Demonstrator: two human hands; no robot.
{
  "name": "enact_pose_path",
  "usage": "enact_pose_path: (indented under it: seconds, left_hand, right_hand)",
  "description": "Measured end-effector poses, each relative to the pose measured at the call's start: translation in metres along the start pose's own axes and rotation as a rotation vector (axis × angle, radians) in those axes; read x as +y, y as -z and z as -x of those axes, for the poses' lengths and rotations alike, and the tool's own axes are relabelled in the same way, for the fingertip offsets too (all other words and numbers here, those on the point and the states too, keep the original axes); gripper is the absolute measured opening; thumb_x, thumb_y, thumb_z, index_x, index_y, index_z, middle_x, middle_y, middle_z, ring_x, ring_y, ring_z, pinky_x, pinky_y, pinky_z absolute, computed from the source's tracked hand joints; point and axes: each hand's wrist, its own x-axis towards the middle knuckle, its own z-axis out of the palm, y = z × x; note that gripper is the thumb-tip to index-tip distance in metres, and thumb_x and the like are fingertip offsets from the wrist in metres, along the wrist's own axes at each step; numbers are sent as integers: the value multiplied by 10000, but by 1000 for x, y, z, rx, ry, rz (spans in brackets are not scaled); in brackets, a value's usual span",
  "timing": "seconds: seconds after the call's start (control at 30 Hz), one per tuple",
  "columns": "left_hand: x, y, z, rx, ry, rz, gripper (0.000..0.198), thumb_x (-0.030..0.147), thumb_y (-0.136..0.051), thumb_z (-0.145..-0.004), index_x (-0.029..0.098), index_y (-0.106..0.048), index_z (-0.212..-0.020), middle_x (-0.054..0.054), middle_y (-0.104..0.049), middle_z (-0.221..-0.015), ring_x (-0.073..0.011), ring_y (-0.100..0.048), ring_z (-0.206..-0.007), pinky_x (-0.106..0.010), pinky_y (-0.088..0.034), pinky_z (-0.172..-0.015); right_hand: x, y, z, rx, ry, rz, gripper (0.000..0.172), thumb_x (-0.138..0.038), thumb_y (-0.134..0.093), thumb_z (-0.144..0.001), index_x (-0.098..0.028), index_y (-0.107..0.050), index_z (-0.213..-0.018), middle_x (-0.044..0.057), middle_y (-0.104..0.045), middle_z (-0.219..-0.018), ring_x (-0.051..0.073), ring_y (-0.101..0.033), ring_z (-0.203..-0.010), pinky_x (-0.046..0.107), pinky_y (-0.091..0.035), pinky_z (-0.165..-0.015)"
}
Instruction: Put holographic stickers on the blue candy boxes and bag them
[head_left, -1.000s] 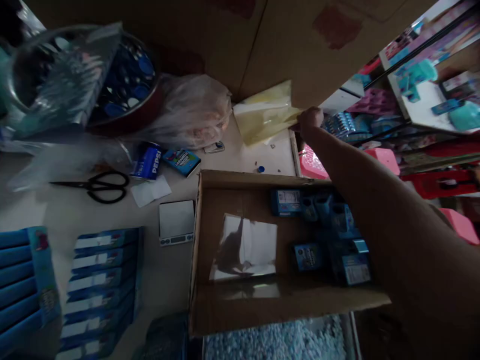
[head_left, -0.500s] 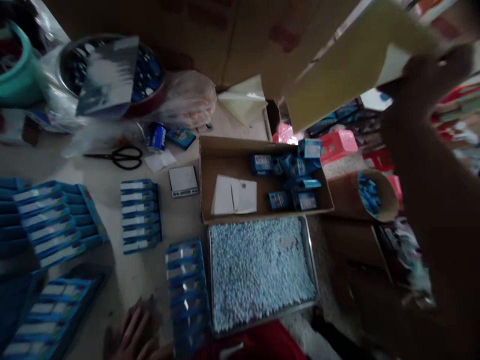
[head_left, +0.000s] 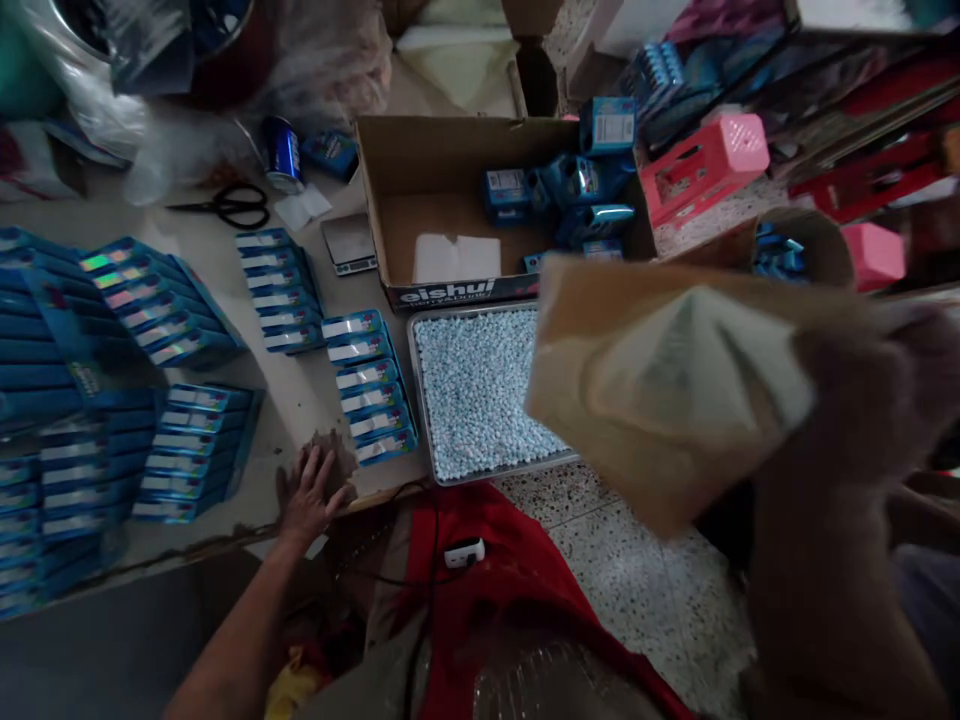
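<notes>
My left hand lies with fingers spread on the table's front edge, close to a short row of blue boxes. Raised at the right, my right hand grips the side of a yellowish sheet that has a pale folded-looking patch; motion blur hides its exact kind. The sheet covers the right part of a metal tray of pale blue pellets. Behind the tray, an open cardboard box holds blue boxes and white papers.
More blue boxes stand in rows on the left. Black scissors, a blue can and a small scale lie behind. A pink plastic stool and a round container of blue pieces stand to the right.
The view has tilted down, showing more of my lap and the floor. My right hand has brought the yellowish sheet down from the upper right to over the tray. My left hand stays on the table.
</notes>
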Motion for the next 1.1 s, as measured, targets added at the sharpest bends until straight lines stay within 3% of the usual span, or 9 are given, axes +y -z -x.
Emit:
enact_pose_path:
  seconds: [0.07,0.17,0.33,0.5,0.6,0.73,0.83,0.97,1.1]
  left_hand:
    - [1,-1,0,11,-14,-19,688,528,-470,-979,123,-543,-1530,-202,-394,-1673,-363,-245,-1608,-563,24,-1305]
    - [4,-2,-2,62,-27,-36,697,531,-460,-989,102,-530,-1534,-219,-379,-1676,-363,-243,-1608,-557,9,-1307]
    - [9,1,-3,53,-52,-60,685,525,-472,-993,123,-512,-1546,-216,-370,-1681,-364,-237,-1611,-569,-29,-1306]
    - [10,1,-2,86,-74,-93,697,514,-469,-1004,153,-438,-1599,-213,-350,-1689,-372,-222,-1615,-594,-38,-1300]
    - [11,2,-2,67,-103,-99,698,503,-472,-1009,181,-400,-1624,-197,-333,-1702,-373,-203,-1622,-596,-52,-1302]
    - [10,0,1,76,-122,-115,703,510,-461,-1021,176,-380,-1634,-202,-294,-1718,-380,-183,-1628,-603,-50,-1304]
    - [8,-2,4,72,-131,-117,708,525,-466,-1023,175,-382,-1632,-192,-267,-1732,-379,-153,-1635,-602,-50,-1307]
    - [3,-7,5,85,-155,-98,686,529,-463,-1030,212,-382,-1633,-152,-245,-1748,-365,-139,-1641,-595,-40,-1315]
    - [-5,-14,8,175,-197,-31,729,550,-517,-1010,228,-353,-1642,-138,-289,-1735,-357,-218,-1624,-567,-142,-1323]
  right_hand:
    - [11,8,39,-95,-64,-100,125,-178,-740,-664,-235,-633,-633,-20,-571,-659,116,-523,-581,289,-447,-548]
    - [44,4,87,-342,-328,-232,148,-256,-738,-658,-228,-592,-663,-52,-544,-611,95,-459,-528,242,-364,-487]
    - [138,-39,121,-556,-643,-464,244,-318,-737,-661,-225,-511,-662,-70,-531,-587,82,-431,-519,228,-352,-510]
    - [228,-92,111,-666,-591,-407,300,-405,-761,-604,-230,-521,-638,-71,-497,-534,82,-400,-492,230,-300,-473]
    - [260,-100,99,-707,-432,-272,322,-504,-745,-693,-219,-595,-710,-46,-547,-574,98,-432,-508,247,-326,-490]
    - [267,-83,101,-613,-58,200,382,-478,-753,-811,-216,-718,-1087,15,-681,-752,180,-589,-676,322,-474,-637]
    - [254,-62,130,-474,206,492,476,-424,-773,-848,-231,-694,-1277,106,-742,-1063,275,-673,-958,418,-546,-809]
    - [234,-43,213,-564,265,262,265,-435,-653,-969,-250,-742,-1137,85,-761,-1024,236,-704,-907,425,-575,-838]
    - [231,-62,292,-784,45,-239,437,-561,-589,-999,-287,-647,-1335,82,-769,-1172,229,-733,-1031,415,-604,-875]
